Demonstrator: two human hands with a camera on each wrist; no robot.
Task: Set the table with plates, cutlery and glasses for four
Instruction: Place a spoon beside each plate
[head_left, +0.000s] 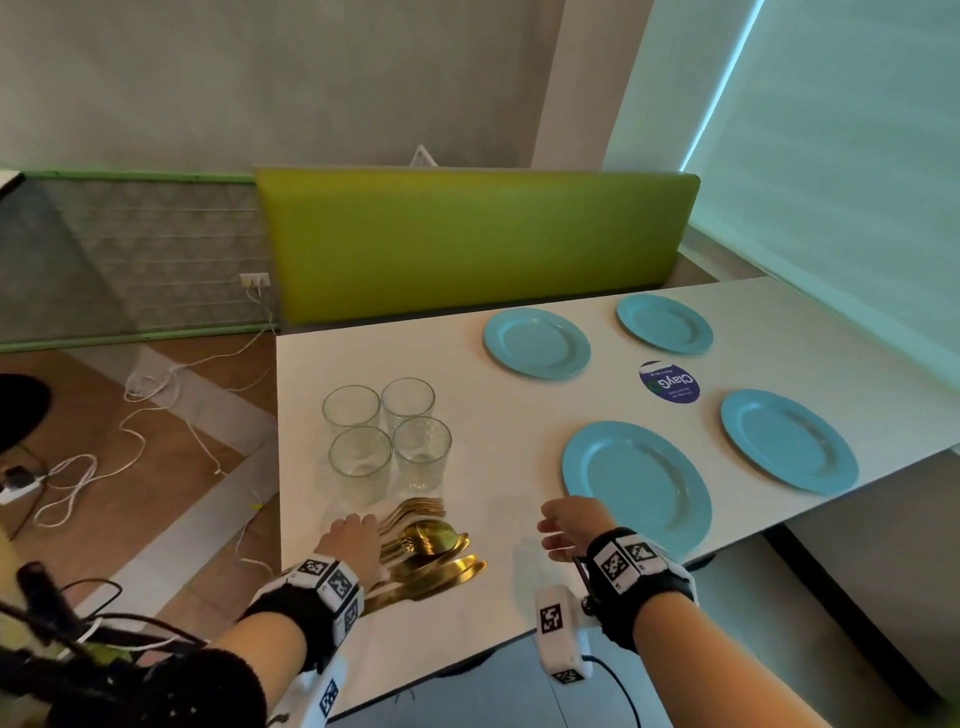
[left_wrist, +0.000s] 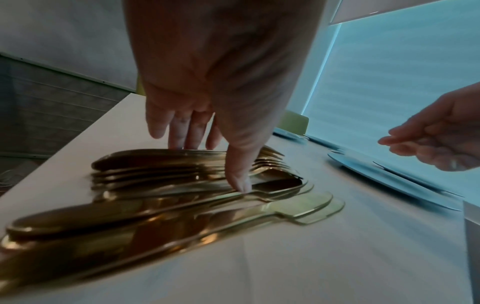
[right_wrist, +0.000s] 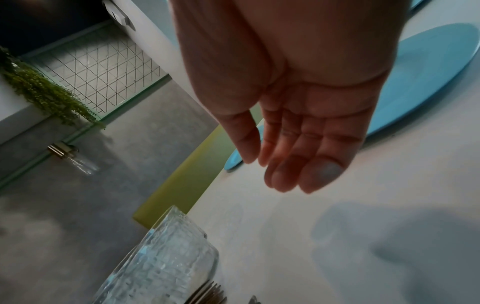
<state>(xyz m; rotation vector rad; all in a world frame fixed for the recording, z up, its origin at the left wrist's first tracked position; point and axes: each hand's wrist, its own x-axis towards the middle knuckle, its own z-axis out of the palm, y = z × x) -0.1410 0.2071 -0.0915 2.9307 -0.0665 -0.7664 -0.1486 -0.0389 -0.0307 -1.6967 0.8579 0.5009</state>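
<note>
Four blue plates lie on the white table (head_left: 498, 426): near left (head_left: 636, 480), near right (head_left: 787, 439), far left (head_left: 536, 343), far right (head_left: 664, 323). Several clear glasses (head_left: 387, 436) stand clustered near the table's left edge. In front of them is a pile of gold cutlery (head_left: 431, 556). My left hand (head_left: 353, 540) rests on that pile with straight fingers; in the left wrist view the thumb and fingertips (left_wrist: 187, 144) touch the cutlery (left_wrist: 155, 205). My right hand (head_left: 566, 525) hovers above the table beside the near left plate, holding nothing, fingers relaxed (right_wrist: 280, 164).
A round blue sticker (head_left: 670, 383) sits between the plates. A green bench back (head_left: 467, 234) runs behind the table. White cables (head_left: 156, 415) trail over the floor to the left. A roller blind (head_left: 831, 182) covers the window on the right.
</note>
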